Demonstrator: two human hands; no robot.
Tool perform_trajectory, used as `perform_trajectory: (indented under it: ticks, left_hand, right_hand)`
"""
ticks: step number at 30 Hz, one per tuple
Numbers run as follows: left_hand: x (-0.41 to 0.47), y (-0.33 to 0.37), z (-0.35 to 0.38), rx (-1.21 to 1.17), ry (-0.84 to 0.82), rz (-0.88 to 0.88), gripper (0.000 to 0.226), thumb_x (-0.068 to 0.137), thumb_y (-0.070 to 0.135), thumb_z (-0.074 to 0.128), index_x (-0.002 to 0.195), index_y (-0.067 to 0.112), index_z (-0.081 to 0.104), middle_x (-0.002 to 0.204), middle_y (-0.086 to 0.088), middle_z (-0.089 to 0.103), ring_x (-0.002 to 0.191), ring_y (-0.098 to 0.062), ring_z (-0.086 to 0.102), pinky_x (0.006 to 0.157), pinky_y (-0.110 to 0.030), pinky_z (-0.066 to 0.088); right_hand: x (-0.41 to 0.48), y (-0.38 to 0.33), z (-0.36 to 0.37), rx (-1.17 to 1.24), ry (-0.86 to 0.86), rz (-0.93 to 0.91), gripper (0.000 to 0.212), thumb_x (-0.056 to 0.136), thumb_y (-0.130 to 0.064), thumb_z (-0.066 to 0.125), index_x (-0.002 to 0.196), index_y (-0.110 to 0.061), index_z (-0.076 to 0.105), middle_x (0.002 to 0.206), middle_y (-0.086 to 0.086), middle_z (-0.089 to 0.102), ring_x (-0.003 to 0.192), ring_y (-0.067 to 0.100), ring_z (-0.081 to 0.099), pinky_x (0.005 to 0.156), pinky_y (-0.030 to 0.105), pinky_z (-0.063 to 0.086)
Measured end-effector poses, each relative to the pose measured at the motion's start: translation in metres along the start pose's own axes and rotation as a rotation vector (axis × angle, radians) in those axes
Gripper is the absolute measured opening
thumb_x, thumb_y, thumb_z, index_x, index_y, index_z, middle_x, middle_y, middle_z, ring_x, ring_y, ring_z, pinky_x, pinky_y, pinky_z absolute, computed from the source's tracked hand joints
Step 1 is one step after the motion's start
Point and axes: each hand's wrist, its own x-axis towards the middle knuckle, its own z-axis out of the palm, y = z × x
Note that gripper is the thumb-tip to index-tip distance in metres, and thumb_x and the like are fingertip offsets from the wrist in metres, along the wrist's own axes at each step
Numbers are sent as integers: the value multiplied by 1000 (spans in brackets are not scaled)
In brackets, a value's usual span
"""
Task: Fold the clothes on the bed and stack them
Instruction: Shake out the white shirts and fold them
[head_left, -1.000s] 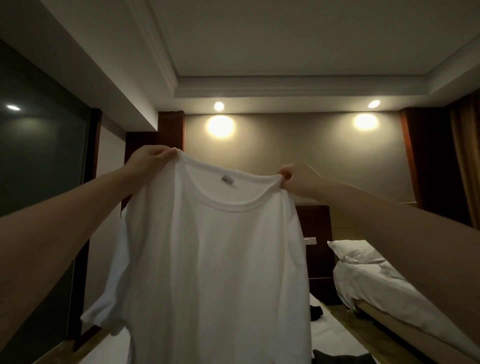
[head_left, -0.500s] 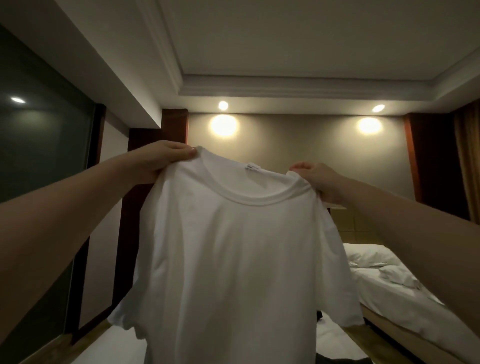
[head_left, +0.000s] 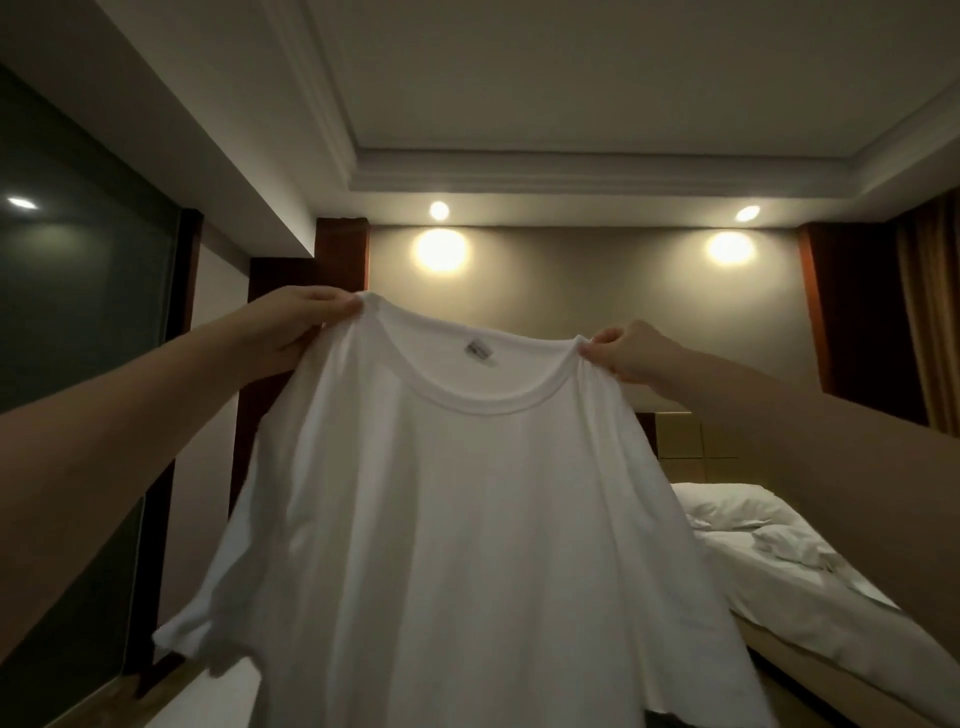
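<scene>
White T-shirt (head_left: 467, 519) held up in the air at full spread, left hand (head_left: 296, 327) and right hand (head_left: 628, 351) each pinching a shoulder by the collar; unfolded, no stack in view, folding seemingly just starting.

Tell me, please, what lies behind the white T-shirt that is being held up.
Around the white T-shirt show a wall with two lit lamps above and a bed with a white pillow at the right. Whatever stands directly behind the cloth is covered.
</scene>
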Motion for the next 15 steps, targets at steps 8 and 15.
perform_trajectory:
  ticks: [8, 15]
  left_hand:
    - [-5, 10, 17, 86, 71, 21, 16, 91, 25, 54, 93, 12, 62, 86, -4, 60, 73, -14, 60, 63, -24, 50]
    - [-4, 3, 14, 178, 19, -34, 18, 90, 29, 55, 90, 14, 65, 83, -3, 64, 66, -13, 65, 56, -23, 53]
  right_hand:
    - [-1, -11, 0, 115, -148, 93, 21, 95, -27, 53, 103, -7, 55, 89, 6, 53, 85, 18, 50, 80, 30, 45]
    - [-2, -10, -9, 146, 7, 137, 15, 97, -28, 49, 93, -14, 52, 98, 8, 51, 87, 20, 47, 84, 35, 47]
